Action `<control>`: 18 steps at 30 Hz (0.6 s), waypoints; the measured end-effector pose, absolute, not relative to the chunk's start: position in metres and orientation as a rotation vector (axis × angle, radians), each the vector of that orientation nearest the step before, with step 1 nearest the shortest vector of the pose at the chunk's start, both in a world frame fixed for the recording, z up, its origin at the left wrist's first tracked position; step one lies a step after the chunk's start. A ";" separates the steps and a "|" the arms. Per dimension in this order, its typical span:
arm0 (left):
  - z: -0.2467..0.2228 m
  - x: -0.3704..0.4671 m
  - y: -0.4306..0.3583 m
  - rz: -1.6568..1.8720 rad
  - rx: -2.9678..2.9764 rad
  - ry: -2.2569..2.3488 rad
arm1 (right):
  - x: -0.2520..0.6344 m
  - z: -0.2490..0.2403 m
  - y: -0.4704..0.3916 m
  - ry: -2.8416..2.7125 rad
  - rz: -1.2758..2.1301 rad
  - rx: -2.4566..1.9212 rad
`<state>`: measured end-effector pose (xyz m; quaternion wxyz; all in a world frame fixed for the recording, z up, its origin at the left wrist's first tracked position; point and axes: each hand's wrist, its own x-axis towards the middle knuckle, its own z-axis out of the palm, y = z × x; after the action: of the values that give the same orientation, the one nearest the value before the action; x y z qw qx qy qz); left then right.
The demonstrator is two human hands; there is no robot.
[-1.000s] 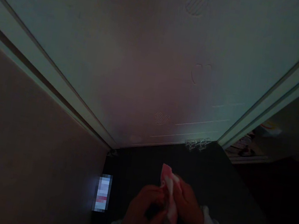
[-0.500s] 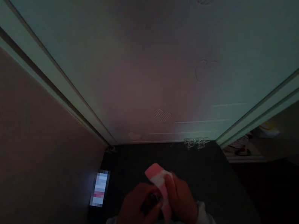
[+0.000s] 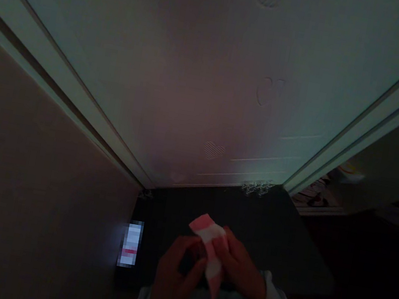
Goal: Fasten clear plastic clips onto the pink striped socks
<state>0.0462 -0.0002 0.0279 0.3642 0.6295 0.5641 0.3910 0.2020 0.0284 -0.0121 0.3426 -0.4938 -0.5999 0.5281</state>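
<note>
My right hand (image 3: pixel 242 269) grips a pink-and-white cloth (image 3: pixel 211 235), its fingers and thumb closed on the upper part while a pointed end hangs down. The cloth could be thin fabric or paper; the dim light hides which. Beside it on the left, my left hand (image 3: pixel 178 273) is curled around a small dark object (image 3: pixel 188 261), mostly hidden by the fingers. The cloth lies against the fingertips of that hand. Both hands are low in the view, above a dark tabletop (image 3: pixel 182 208).
A lit, blurred-out screen (image 3: pixel 130 244) is at the table's left side. Clear, shiny small pieces (image 3: pixel 256 187) lie at the back edge. Behind rises a pale panel (image 3: pixel 193 92) with raised heart shapes. A brown wall (image 3: pixel 46 170) stands left; a shelf with items (image 3: pixel 317 192) is right.
Both hands have shifted slightly within the view, and the cloth now hangs more in front of the right hand. The dark object shows less than before. The camera view has moved a little.
</note>
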 end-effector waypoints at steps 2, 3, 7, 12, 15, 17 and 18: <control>0.028 0.046 -0.001 0.989 1.519 1.481 | 0.202 -0.013 0.024 -1.584 1.347 -1.237; 0.028 0.046 -0.001 0.983 1.478 1.488 | 0.201 -0.014 0.023 -1.583 1.301 -1.219; 0.022 0.046 -0.002 0.975 1.392 1.470 | 0.200 -0.024 0.020 -1.564 0.859 -1.204; 0.019 0.044 0.003 0.962 1.371 1.477 | 0.204 -0.029 0.028 -1.903 0.536 -0.975; 0.020 0.045 0.011 0.922 1.402 1.495 | 0.205 -0.025 0.035 -2.010 0.652 -0.917; 0.021 0.045 0.017 0.889 1.422 1.502 | 0.204 -0.024 0.039 -2.011 0.750 -0.976; 0.020 0.045 0.019 0.876 1.426 1.513 | 0.203 -0.023 0.040 -2.008 0.807 -1.020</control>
<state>0.0453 0.0192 0.0199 0.4283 0.5712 0.6061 0.3507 0.2031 0.0400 -0.0233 0.3660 -0.3967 -0.7810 0.3141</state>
